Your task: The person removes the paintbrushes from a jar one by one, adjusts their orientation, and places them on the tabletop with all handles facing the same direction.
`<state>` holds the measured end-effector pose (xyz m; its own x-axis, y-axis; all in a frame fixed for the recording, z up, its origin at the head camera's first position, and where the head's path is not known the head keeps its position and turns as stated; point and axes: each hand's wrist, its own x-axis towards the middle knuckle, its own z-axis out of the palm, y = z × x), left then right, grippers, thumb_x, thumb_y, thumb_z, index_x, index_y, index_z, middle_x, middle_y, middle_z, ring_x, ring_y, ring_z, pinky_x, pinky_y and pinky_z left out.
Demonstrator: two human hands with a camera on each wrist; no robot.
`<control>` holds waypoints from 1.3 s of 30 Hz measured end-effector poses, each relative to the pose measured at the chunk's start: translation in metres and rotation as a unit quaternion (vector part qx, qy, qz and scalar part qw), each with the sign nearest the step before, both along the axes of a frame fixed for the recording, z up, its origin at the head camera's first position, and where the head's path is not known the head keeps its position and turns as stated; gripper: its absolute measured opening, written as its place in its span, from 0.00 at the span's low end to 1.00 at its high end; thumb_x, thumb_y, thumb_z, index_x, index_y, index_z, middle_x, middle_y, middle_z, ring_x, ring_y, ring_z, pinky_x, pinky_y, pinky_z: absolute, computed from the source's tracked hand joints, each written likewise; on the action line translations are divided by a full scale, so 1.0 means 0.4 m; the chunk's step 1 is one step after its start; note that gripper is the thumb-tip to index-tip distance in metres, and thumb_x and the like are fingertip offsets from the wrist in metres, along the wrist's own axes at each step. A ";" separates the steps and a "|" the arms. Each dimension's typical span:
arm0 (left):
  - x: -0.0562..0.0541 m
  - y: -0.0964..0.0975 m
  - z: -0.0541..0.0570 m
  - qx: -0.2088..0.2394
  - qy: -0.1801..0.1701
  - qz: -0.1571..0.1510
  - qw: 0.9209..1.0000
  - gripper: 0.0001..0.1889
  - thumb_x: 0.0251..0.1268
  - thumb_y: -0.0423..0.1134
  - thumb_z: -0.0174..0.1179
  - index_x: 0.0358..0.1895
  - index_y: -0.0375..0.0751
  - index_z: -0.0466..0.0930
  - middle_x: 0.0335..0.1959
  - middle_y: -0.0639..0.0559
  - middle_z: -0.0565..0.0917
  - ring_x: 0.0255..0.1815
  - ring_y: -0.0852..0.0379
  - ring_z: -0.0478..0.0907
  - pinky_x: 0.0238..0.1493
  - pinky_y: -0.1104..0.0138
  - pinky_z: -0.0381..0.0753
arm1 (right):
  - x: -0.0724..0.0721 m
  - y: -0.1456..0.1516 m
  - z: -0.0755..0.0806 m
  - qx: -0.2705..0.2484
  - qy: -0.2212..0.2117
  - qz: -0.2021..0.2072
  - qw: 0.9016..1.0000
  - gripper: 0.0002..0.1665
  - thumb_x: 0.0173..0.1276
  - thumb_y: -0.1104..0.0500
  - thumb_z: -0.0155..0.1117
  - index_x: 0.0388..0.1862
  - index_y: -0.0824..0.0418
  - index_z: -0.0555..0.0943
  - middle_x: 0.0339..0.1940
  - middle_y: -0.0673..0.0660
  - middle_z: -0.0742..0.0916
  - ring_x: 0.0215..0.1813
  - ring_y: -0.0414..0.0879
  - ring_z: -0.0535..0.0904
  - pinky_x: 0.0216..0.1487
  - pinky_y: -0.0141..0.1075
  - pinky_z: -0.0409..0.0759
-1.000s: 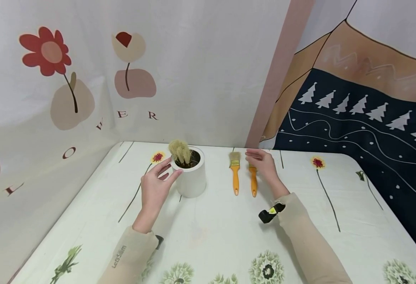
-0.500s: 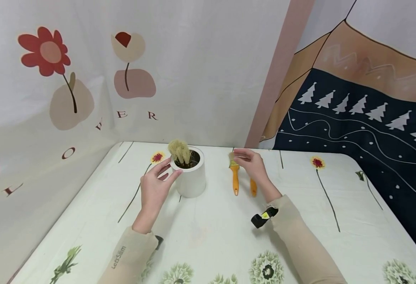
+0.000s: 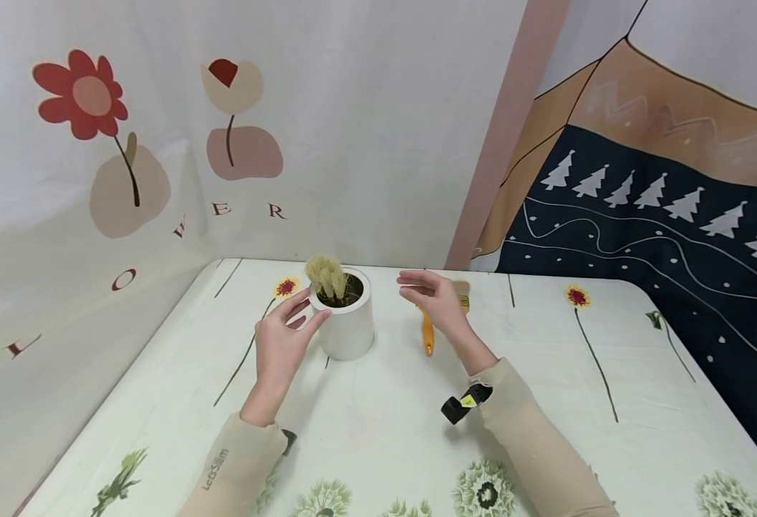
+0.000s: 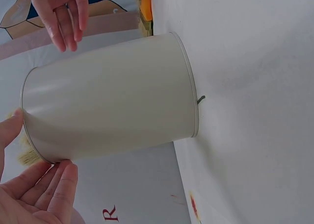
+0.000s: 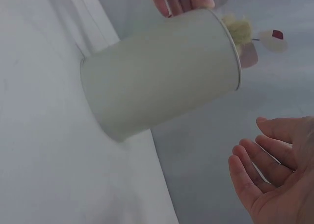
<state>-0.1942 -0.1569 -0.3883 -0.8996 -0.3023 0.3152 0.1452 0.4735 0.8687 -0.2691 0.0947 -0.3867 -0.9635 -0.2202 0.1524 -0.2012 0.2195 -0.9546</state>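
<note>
A white cylindrical brush holder [image 3: 347, 334] stands upright on the table, with several pale brush bristles [image 3: 327, 276] poking above its rim. My left hand [image 3: 280, 348] holds the holder by its upper left side, thumb and fingertips spread against the rim, as the left wrist view shows. To its right hovers my right hand [image 3: 439, 301], apart from the holder, with loosely bent fingers and nothing in them. Below that hand lies a flat paintbrush with an orange handle [image 3: 428, 336], its bristles hidden. A second paintbrush [image 3: 462, 296] shows only its bristle end beside the hand.
A white flower-printed cloth [image 3: 378, 431] covers the table. Printed fabric [image 3: 365, 143] hangs close behind its back edge, and a dark tree-patterned fabric [image 3: 611, 222] hangs at the right.
My right hand has moved left, from above the right-hand paintbrush, past the left-hand one, towards the holder. My left hand and the holder have stayed in place.
</note>
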 end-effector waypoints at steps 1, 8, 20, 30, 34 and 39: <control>0.000 0.000 -0.001 0.000 0.001 0.001 1.000 0.28 0.58 0.46 0.73 0.61 0.41 0.81 0.59 0.42 0.84 0.60 0.46 0.83 0.57 0.58 0.87 | 0.002 -0.005 0.002 0.000 0.004 0.001 1.000 0.23 0.71 0.60 0.65 0.64 0.62 0.78 0.61 0.63 0.85 0.61 0.56 0.82 0.65 0.40 0.84; 0.000 0.001 -0.002 0.001 0.011 0.000 1.000 0.28 0.57 0.44 0.74 0.60 0.40 0.81 0.59 0.42 0.84 0.59 0.46 0.84 0.56 0.58 0.87 | 0.019 -0.034 0.019 0.002 0.023 0.012 1.000 0.23 0.71 0.60 0.65 0.64 0.61 0.79 0.60 0.61 0.85 0.62 0.54 0.82 0.65 0.43 0.83; 0.004 0.003 0.002 0.004 0.009 -0.004 1.000 0.28 0.58 0.46 0.73 0.61 0.40 0.81 0.60 0.42 0.83 0.60 0.46 0.83 0.56 0.56 0.86 | 0.036 -0.074 0.041 -0.007 0.052 0.043 0.998 0.22 0.70 0.63 0.65 0.63 0.64 0.79 0.59 0.64 0.85 0.60 0.56 0.83 0.62 0.43 0.85; 0.002 0.003 -0.003 0.001 0.008 -0.002 1.000 0.28 0.58 0.45 0.73 0.61 0.40 0.81 0.60 0.41 0.84 0.59 0.46 0.83 0.56 0.57 0.87 | 0.054 -0.099 0.058 -0.016 0.059 0.041 0.997 0.22 0.70 0.63 0.66 0.61 0.64 0.80 0.58 0.63 0.86 0.60 0.55 0.83 0.65 0.41 0.84; 0.003 0.003 -0.002 0.000 0.009 -0.003 1.000 0.28 0.58 0.45 0.73 0.61 0.40 0.81 0.60 0.41 0.84 0.59 0.46 0.83 0.56 0.57 0.87 | 0.062 -0.108 0.068 -0.015 0.062 0.040 0.997 0.22 0.70 0.63 0.66 0.62 0.64 0.80 0.58 0.62 0.86 0.60 0.54 0.83 0.65 0.42 0.83; 0.001 0.001 -0.003 0.000 0.011 -0.002 1.000 0.28 0.58 0.45 0.73 0.61 0.41 0.81 0.60 0.42 0.84 0.59 0.46 0.84 0.56 0.57 0.87 | 0.064 -0.126 0.076 -0.017 0.071 0.055 0.996 0.22 0.69 0.63 0.67 0.61 0.65 0.80 0.56 0.64 0.87 0.59 0.55 0.84 0.64 0.40 0.84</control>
